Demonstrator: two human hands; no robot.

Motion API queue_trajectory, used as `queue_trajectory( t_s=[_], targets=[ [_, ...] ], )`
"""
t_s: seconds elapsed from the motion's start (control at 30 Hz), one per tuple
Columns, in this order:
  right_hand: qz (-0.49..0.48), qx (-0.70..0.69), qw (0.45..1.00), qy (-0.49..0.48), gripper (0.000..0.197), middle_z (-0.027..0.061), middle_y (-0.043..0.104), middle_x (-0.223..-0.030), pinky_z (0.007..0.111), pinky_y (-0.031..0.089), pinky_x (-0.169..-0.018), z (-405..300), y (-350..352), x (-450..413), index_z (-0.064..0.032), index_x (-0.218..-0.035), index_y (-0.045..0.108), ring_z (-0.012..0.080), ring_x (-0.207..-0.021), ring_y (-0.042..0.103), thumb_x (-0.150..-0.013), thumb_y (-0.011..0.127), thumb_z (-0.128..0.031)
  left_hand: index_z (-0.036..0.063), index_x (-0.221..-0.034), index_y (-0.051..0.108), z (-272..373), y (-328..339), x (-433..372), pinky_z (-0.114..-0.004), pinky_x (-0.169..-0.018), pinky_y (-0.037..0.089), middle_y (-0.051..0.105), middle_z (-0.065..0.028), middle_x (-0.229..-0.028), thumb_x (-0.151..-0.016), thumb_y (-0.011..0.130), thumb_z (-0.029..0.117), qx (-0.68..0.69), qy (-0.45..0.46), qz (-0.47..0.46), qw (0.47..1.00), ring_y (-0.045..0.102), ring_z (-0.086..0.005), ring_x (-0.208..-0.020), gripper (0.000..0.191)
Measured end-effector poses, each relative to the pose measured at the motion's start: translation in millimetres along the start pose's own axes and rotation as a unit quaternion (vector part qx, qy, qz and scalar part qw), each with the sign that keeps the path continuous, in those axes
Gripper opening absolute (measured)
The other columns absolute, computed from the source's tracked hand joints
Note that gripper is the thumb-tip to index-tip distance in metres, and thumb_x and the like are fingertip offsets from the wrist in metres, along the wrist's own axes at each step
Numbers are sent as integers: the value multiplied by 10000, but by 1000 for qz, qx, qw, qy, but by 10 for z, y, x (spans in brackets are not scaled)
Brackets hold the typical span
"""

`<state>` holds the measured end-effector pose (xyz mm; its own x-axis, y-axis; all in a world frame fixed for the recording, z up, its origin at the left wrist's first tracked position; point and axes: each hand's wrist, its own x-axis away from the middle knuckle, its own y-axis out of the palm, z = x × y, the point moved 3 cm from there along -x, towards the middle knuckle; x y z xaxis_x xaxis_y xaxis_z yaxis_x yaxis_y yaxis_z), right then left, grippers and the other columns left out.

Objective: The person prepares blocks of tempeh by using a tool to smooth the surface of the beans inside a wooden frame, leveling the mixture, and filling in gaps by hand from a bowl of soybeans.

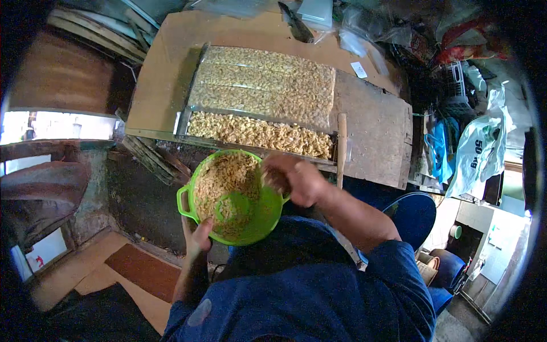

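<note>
My left hand (201, 236) grips the left side of a green plastic bowl (269, 220) with side handles, its thumb over the rim. Tan, crumbly bean-like pieces (226, 171) lie inside, heaped toward the far side. My right hand (301, 179) is blurred at the bowl's right rim; whether its fingers hold anything is unclear. Just beyond stands a shallow wooden tray (256, 146). Loose tan pieces (260, 132) fill its near strip, and clear plastic film (265, 85) covers more behind. A wooden stick (342, 143) rests across its right end.
The tray sits on a wooden board (372, 128) over a brown tabletop (158, 98). Clear plastic bags (354, 42) and a dark blade-like tool (297, 25) lie at the back. A white woven sack (478, 145) and blue bag (442, 145) hang right. Weathered planks (151, 160) stick out left.
</note>
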<state>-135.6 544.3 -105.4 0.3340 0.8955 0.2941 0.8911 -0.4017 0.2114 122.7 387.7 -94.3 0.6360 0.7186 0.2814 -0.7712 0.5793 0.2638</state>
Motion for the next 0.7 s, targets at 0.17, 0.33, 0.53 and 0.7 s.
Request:
queue_trajectory(
  t_s=[0.17,0.33,0.53,0.7],
  targets=[
    [193,84,972,-105,242,132,663,-1008,338,500,-763,-156,-703,95,13,-1140,615,237,-896,645,-1000,521,-160,89,-1548,169,123,73,18,-473,-1089,422,381,-162,-1497,-779,743,24,20,-23,14,999,450,-308,-1339,962],
    [218,387,891,-88,221,169,662,-1011,367,508,-752,-455,-790,212,-12,-1127,636,312,-887,659,-985,545,-154,84,-1548,164,148,80,38,-475,-1092,414,384,-163,-1495,-786,734,19,37,-49,31,998,446,-308,-1342,954],
    [242,410,877,-64,232,199,645,-1083,419,518,-851,-387,-870,279,-14,-1116,638,385,-992,639,-912,611,-119,68,-1544,167,143,53,29,-458,-1093,409,389,-162,-1490,-808,721,28,21,-43,29,998,452,-297,-1335,922],
    [258,498,821,-107,377,176,589,-1167,444,519,-895,-295,-717,409,-17,-1137,604,396,-1065,592,-819,731,-175,51,-1539,172,156,-1,74,-428,-1090,406,404,-160,-1479,-806,716,51,-24,-72,56,996,453,-278,-1332,913]
  ],
)
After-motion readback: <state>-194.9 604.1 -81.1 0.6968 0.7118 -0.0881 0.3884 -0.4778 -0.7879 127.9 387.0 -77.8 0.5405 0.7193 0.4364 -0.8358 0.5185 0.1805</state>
